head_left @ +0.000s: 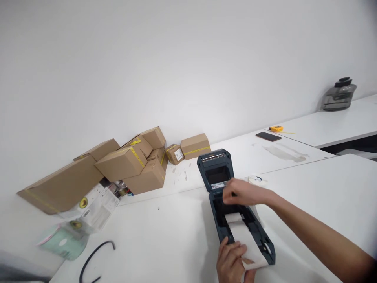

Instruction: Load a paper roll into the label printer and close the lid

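A dark blue label printer (pixel 216 216) lies on the white table with its lid (pixel 214 169) swung up and back. A strip of white label paper (pixel 244 237) runs from the inside of the printer over its front edge. At that front end my left hand (pixel 231 259) grips the paper, its fingers on the strip and the printer's side. My right hand (pixel 243 191) is curled closed over the rear of the open compartment, close to the hinge. What its fingers hold, if anything, is hidden.
Cardboard boxes (pixel 120 163) are piled at the back left against the wall. Nearer lie a white box (pixel 101 208), a green pouch (pixel 63 241) and a black cable (pixel 96 251). A phone (pixel 268 136), a yellow tape measure (pixel 276 129) and a large bottle (pixel 338 96) stand rightward.
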